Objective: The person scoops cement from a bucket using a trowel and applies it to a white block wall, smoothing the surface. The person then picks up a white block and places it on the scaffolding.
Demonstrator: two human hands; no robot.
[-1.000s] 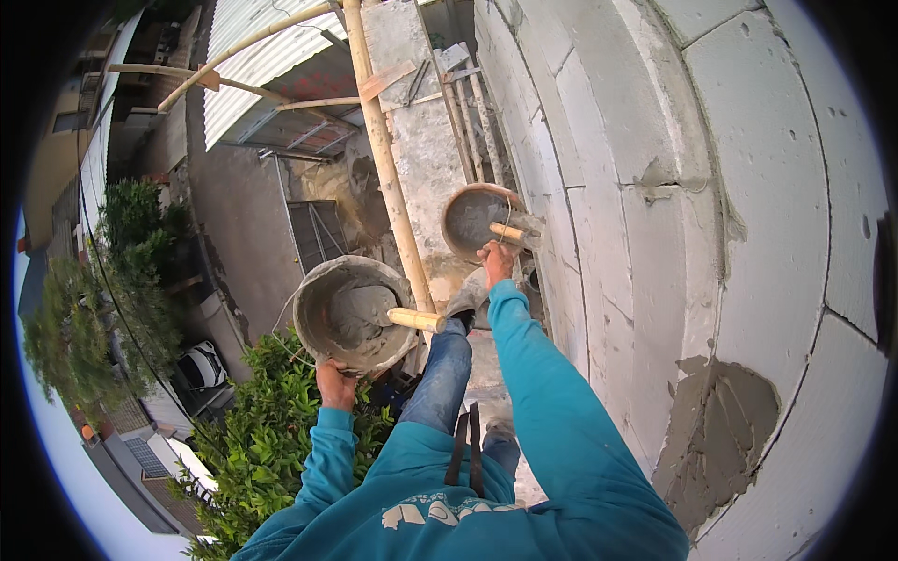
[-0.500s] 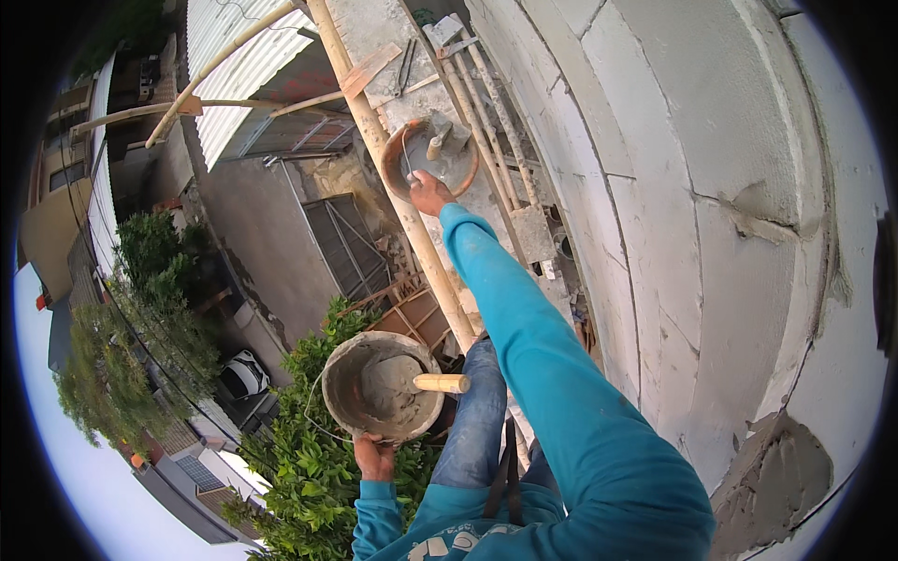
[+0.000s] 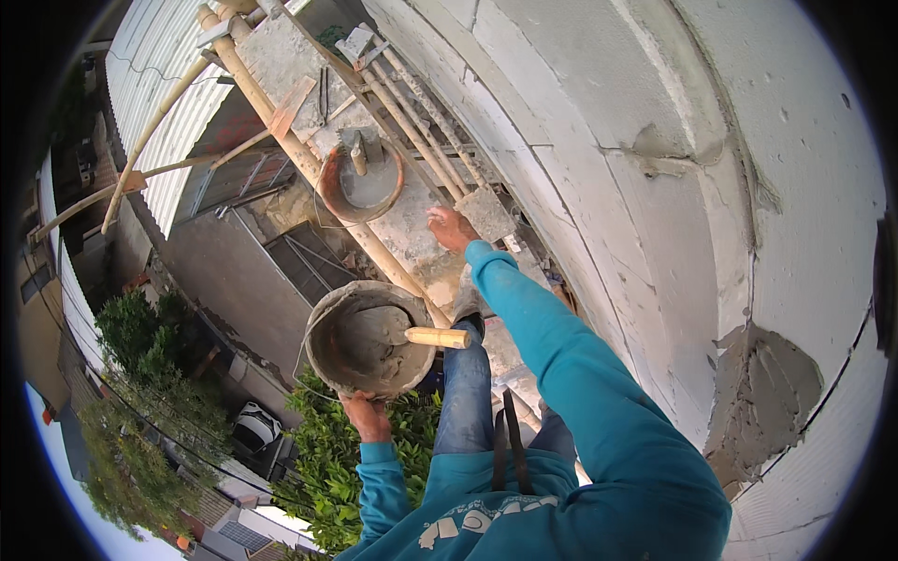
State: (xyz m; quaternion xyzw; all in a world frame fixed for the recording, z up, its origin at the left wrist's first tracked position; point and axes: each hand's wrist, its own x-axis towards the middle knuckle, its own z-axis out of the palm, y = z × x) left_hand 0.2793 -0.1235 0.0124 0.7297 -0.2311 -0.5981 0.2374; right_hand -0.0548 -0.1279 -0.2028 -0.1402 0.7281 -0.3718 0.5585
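Mortar bucket (image 3: pixel 327 338), grey and crusted: located at 8 o'clock from centre on my remote feed, mouth facing the camera, wet mortar inside. A tool with a wooden handle (image 3: pixel 438 338) lies in it, the handle jutting over the rim at the bucket's 3 o'clock. Left hand (image 3: pixel 365 417) – closed on the bucket's near edge at its 6 o'clock; I cannot make out all the fingertips. Right hand (image 3: pixel 452 230), at 12 o'clock from centre: partly open, fingers loosely bent, and I see nothing in its grasp. It is nearest to a second bucket (image 3: pixel 401 187) with an orange-brown rim, which lies at 10 o'clock from that hand, apart from it. This bucket also contains grey mortar, and a second wooden handle (image 3: pixel 359 161) stands near its 12 o'clock. I note it over the concrete walkway (image 3: pixel 407 241), overlapping a wooden pole (image 3: pixel 255 89) in view – contact between them I cannot confirm. Pale block wall (image 3: pixel 599 122) fills 1 to 4 o'clock, with a mortar patch (image 3: pixel 772 379) between 3 and 4. Green foliage (image 3: pixel 327 481) sits at 7 o'clock, a jeans leg (image 3: pixel 465 397) at 6.
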